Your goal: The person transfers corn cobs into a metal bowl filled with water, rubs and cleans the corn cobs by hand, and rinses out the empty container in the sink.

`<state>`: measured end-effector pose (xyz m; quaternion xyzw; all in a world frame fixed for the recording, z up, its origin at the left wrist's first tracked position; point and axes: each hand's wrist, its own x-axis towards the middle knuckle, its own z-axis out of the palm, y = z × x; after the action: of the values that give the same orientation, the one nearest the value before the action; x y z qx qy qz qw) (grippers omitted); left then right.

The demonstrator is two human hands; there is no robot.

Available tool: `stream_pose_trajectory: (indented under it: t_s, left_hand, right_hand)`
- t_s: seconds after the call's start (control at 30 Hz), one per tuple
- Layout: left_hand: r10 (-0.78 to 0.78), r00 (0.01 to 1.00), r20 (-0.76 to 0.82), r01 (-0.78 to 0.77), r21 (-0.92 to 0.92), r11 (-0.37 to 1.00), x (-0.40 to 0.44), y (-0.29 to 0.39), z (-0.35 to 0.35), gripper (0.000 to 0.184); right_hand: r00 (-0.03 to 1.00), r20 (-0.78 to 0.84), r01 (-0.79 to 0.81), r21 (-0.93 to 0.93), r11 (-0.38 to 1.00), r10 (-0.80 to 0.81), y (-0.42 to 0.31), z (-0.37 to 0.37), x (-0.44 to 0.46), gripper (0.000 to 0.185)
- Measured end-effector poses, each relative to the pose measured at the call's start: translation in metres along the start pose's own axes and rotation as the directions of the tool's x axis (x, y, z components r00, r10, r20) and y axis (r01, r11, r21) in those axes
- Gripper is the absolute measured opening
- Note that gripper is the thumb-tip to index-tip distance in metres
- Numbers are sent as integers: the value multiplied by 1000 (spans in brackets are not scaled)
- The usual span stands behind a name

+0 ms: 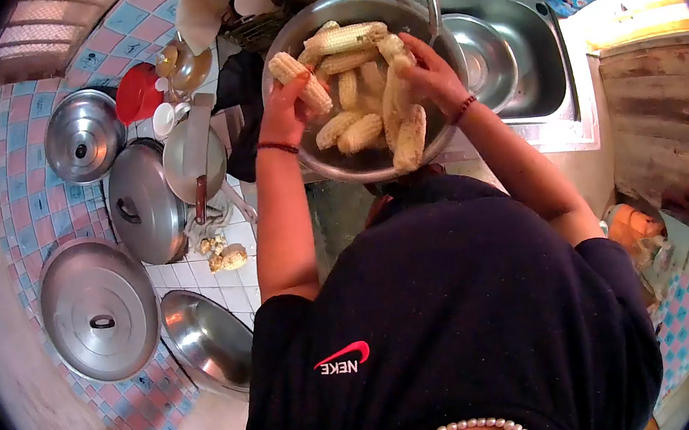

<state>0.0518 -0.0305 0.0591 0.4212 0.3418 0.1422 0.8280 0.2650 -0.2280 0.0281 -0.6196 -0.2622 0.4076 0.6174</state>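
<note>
A large metal pot (282, 58) holds several peeled corn cobs (361, 132), some lying in what looks like water. My left hand (287, 108) is closed around one pale corn cob (289, 67), which it holds tilted over the pot's left side. On the right side of the pot, my right hand (433, 75) has its fingers curled against another upright-lying cob (394, 84). That cob's lower part is over other cobs. Part of each hand's grip is hidden by the cobs and the palms.
A steel sink (542, 60) with a metal basin (489, 57) stands right of the pot. At left are pot lids (99, 312), a cleaver (200, 138) across a pan (179, 161), a red bowl (134, 93), a steel bowl (206, 334) and corn scraps (229, 258).
</note>
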Motion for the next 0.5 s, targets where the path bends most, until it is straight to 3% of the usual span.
stream_pose_trajectory:
  t_s: [0.03,0.07,0.1,0.17,0.2,0.3,0.33,0.43,0.47,0.5]
  left_hand:
    - [38,997,-68,-29,127,991,-4,9,1,40]
    - [63,998,-22,-49,394,918,0,9,-7,53]
    - [212,977,21,-185,579,794,8,-5,-17,58]
    - [446,876,183,-376,839,394,16,-22,-23,67]
    - [338,926,167,-233,958,165,12,-21,-14,88]
    - [412,873,261,-236,965,-110,37,-79,-8,92]
    - [475,867,150,-29,968,-251,21,-76,19,89]
    - [255,958,-134,163,982,-98,38,-39,45,83]
    - [285,954,-95,107,994,-27,47,-38,38,78]
    - [221,968,-116,108,993,47,54,-36,29,76]
  right_hand:
    - [997,34,80,-281,956,-74,12,-15,4,75]
    - [987,84,163,-537,828,-140,8,-19,9,72]
    - [992,55,127,-603,788,-118,6,-19,8,71]
    - [997,-15,45,-718,695,-79,-15,-9,-5,70]
    - [986,-38,77,-754,652,-161,15,-12,9,81]
    - [964,-162,-4,-801,598,-210,50,8,33,89]
    - [971,-230,-164,-833,529,-61,22,20,28,101]
    - [975,-46,-172,-777,606,217,-2,8,40,103]
    - [971,182,-16,-589,808,152,16,-4,50,105]
    - [964,182,-47,-597,801,193,36,-16,49,106]
